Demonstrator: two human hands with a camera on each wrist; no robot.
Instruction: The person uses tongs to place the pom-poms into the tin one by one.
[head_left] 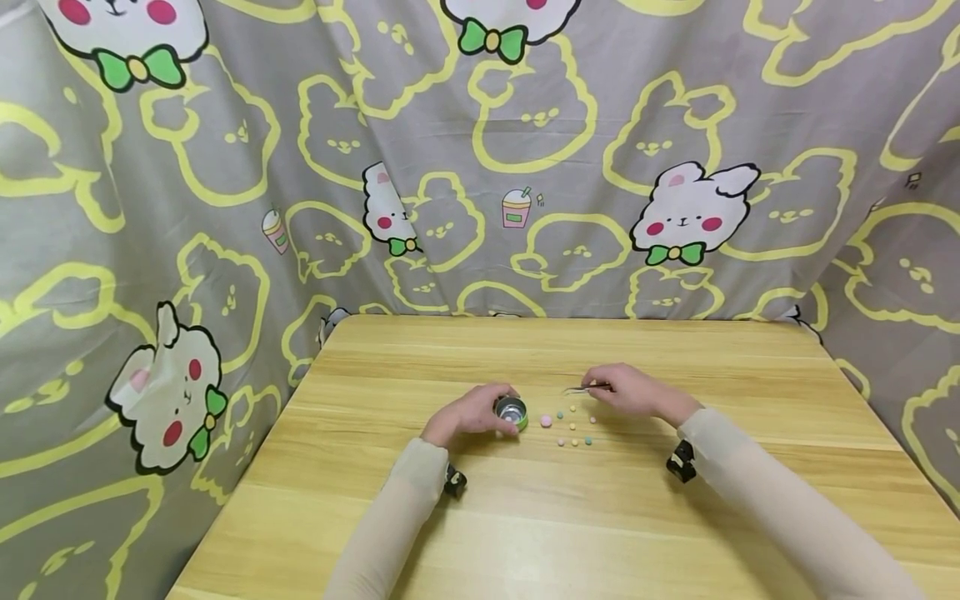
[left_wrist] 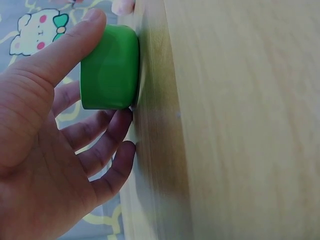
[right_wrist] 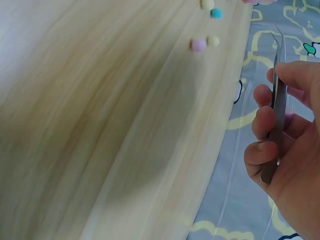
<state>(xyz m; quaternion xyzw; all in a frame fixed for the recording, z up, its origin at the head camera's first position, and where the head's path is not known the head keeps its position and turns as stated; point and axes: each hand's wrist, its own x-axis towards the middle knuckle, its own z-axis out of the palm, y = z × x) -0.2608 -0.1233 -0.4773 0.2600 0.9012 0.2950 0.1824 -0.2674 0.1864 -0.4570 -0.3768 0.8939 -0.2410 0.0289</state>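
My left hand (head_left: 480,410) curls its thumb and fingers around a small round tin (head_left: 512,412), green outside and silvery inside, which stands on the table with its mouth up. A pale bit shows inside it. The left wrist view shows the tin's green side (left_wrist: 110,67) between thumb and fingers. In my right hand (head_left: 628,390) is a pair of thin metal tweezers (right_wrist: 279,110), held between thumb and fingers; the bent tips (head_left: 572,391) point left, slightly apart with nothing between them. Between the hands lie several small pastel balls, among them a larger pink one (head_left: 546,422) and a blue one (head_left: 588,441).
The wooden table (head_left: 570,517) reaches back to a grey curtain (head_left: 450,125) with bear and rabbit prints, which also hangs at both sides. Each wrist carries a black camera, such as the right one (head_left: 681,462). Yellow balls (head_left: 573,427) lie nearest the tweezers' side.
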